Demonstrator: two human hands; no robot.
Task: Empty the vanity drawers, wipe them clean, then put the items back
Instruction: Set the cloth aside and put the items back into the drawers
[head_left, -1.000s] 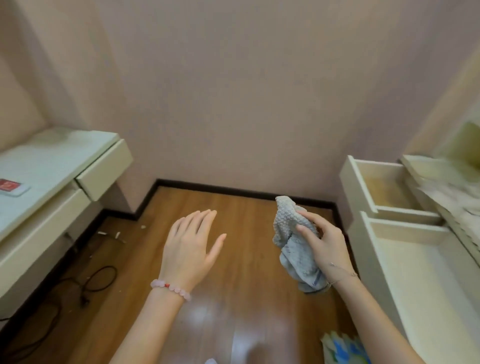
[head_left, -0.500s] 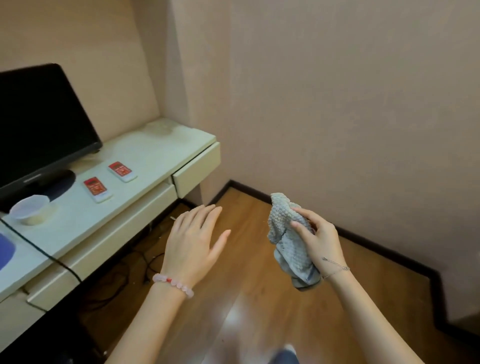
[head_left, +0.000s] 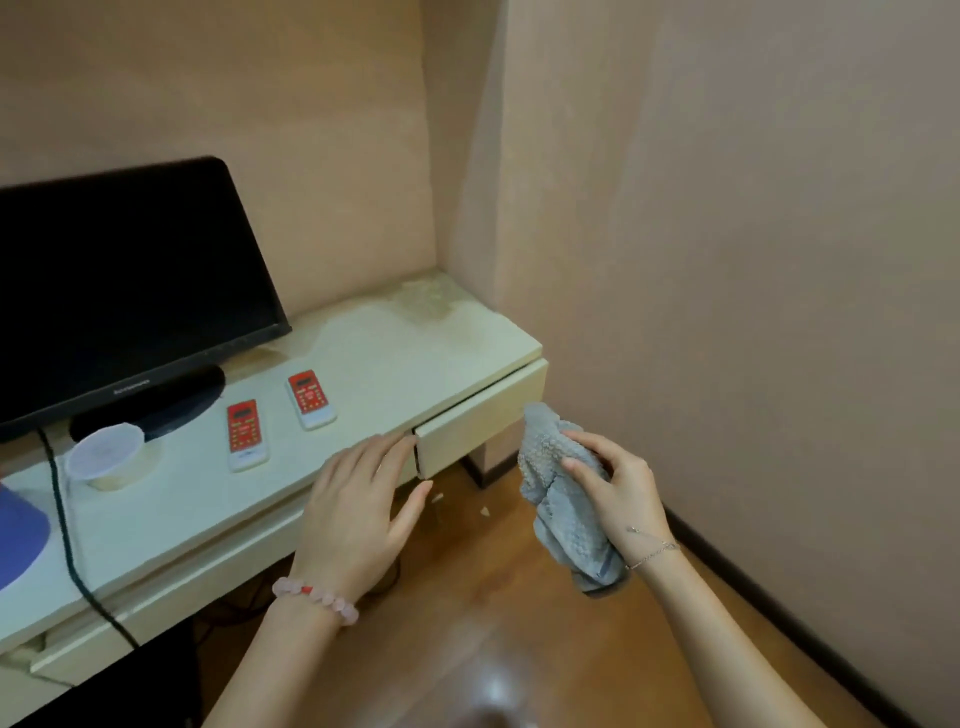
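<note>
- Left hand (head_left: 358, 514): I see it flat, back up, fingers straight and close together, thumb set apart. Its fingertips lie at the desk's front edge, at the left end of the small drawer (head_left: 480, 415). I cannot tell whether they touch the drawer front. A pink bead bracelet (head_left: 317, 597) circles the wrist.
- Right hand (head_left: 618, 488): fingers and thumb are curled round a bunched grey cloth (head_left: 558, 499). It holds the cloth in the air, in front of the right end of the small drawer. Folds of the cloth stick out above and hang below the grip. A thin chain bracelet (head_left: 654, 553) sits on this wrist.
- Small drawer: it hangs under the right end of the desk (head_left: 415, 353). Its left end stands a little proud of the long panel (head_left: 208, 566) beside it, and I cannot see inside.
- Desk top: a black monitor (head_left: 119, 280) stands at the back left. In front of it lie a red-faced remote (head_left: 248, 434) and a second remote (head_left: 310, 399), side by side and apart. A pale lidded tub (head_left: 111, 457) sits further left, beside a dark cable (head_left: 62, 519) that runs over the front edge. A blue object (head_left: 21, 535) is cut off at the left border.
- Surroundings: a wooden floor (head_left: 493, 623) lies below both hands, with small pale scraps (head_left: 485, 512) under the small drawer, and a plain wall (head_left: 727, 312) stands on the right.
</note>
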